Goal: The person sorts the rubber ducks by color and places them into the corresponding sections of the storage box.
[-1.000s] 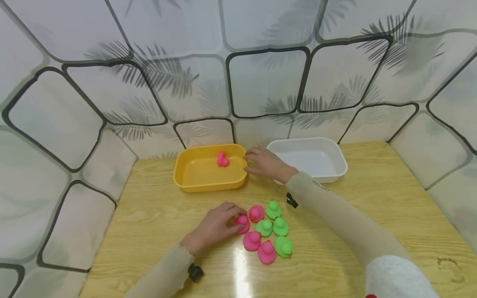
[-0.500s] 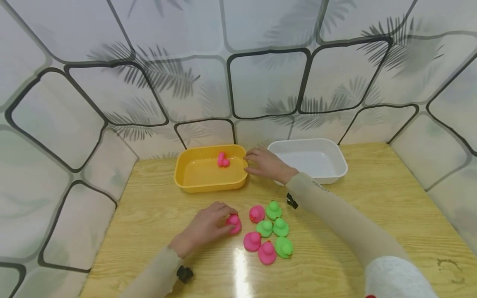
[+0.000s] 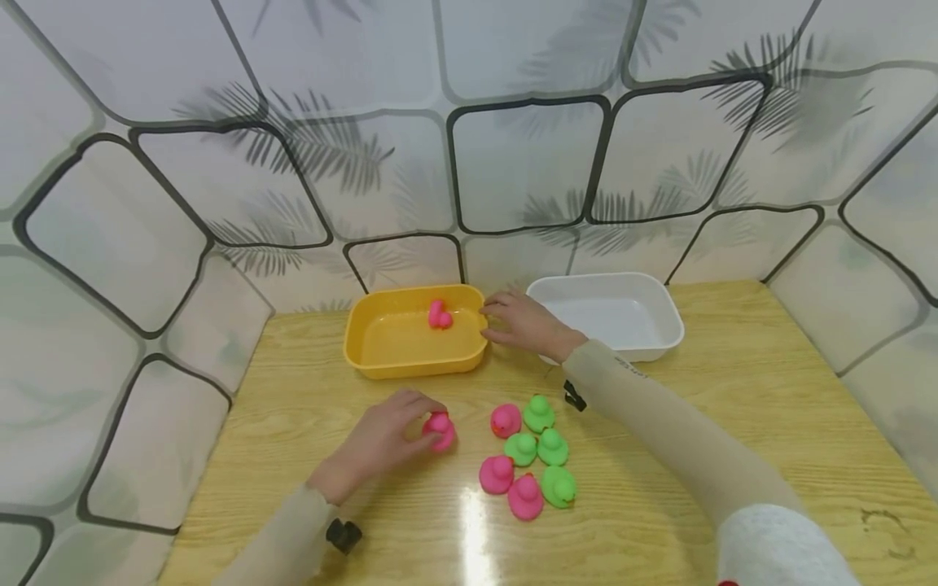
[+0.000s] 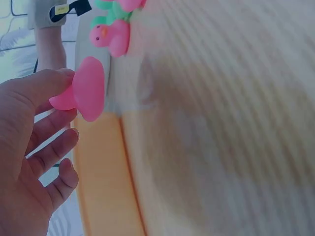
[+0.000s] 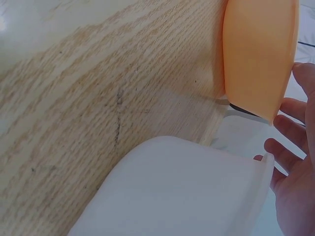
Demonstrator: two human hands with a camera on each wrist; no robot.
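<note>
The left hand pinches a pink duck by thumb and fingertips, just in front of the yellow tray, whose long axis runs left to right; the right hand, farther from that duck, sits unclenched at the tray's right end, seemingly grasping nothing.

The table is light yellow wood with wavy lines, and a bright shine shows near the front. At the back sit 2 trays side by side – a yellow tray on the left and a white tray on the right, a little apart. In front is a bunch of 7 ducks – 3 pink ducks and 4 green ducks.
</note>
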